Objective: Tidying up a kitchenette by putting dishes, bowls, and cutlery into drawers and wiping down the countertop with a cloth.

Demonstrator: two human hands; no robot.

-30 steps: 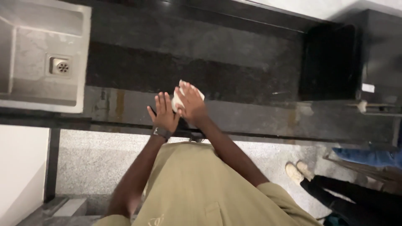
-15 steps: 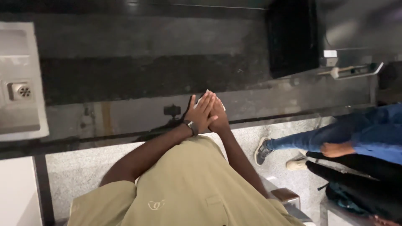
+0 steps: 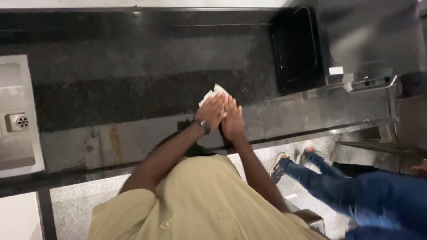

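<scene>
Nearest the camera is the person's khaki short-sleeved shirt [image 3: 195, 200], both forearms reaching forward from it. The left hand [image 3: 212, 112], a dark wristwatch [image 3: 204, 126] at its wrist, and the right hand [image 3: 232, 119] lie side by side with fingers flat and extended, palms pressed down on a white crumpled paper napkin [image 3: 214, 91] — only its far corner shows beyond the fingertips. Neither hand is curled around it; they pin it flat against the black speckled granite tabletop [image 3: 133, 89]. The napkin looks light, soft and easily torn, likely best pinched at that free corner or bunched under the palm. The tabletop is polished and reflective, with a paler worn strip along its near edge. To the left sits a steel sink [image 3: 18, 120] with a round drain; farther right, a black tray [image 3: 296, 49] beside a dark appliance. Below right, another person's blue-jeaned legs [image 3: 347, 186] stand on the speckled grey floor [image 3: 71, 204].
</scene>
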